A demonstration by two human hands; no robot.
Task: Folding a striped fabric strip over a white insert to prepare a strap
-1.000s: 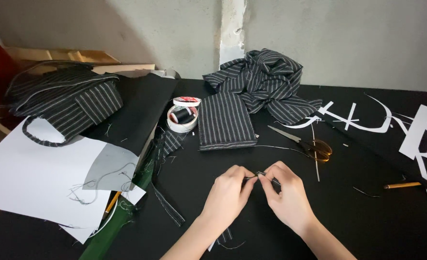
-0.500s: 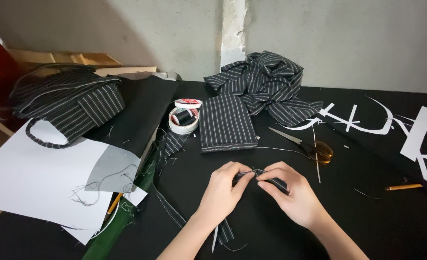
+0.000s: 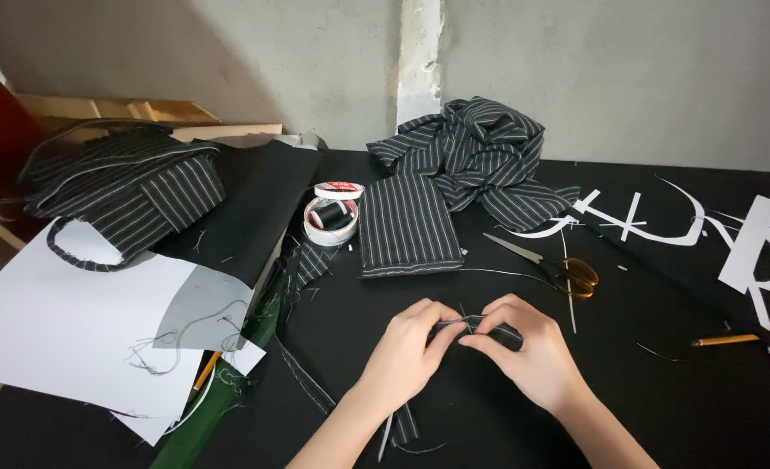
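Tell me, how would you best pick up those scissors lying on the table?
Take the scissors by the amber handle loops, coming from the near right. The loops lie flat toward that side, while the closed blades point away to the far left.

striped fabric strip (image 3: 480, 327): narrow, black with thin white pinstripes; folded and bunched at its upper end; pinched between fingertips above the black surface (image 3: 663, 399); long tail trailed down-left, frayed threads shown

Black table (image 3: 663, 408) – lots on it. Far ctr: crumpled striped fabric (image 3: 480, 152), folded striped piece (image 3: 407, 221), thread tin (image 3: 330, 217). Right: scissors (image 3: 550, 260), white paper scraps (image 3: 706, 230), pencil (image 3: 737, 337). Left – white sheets (image 3: 64, 330), striped bundle (image 3: 120, 187).
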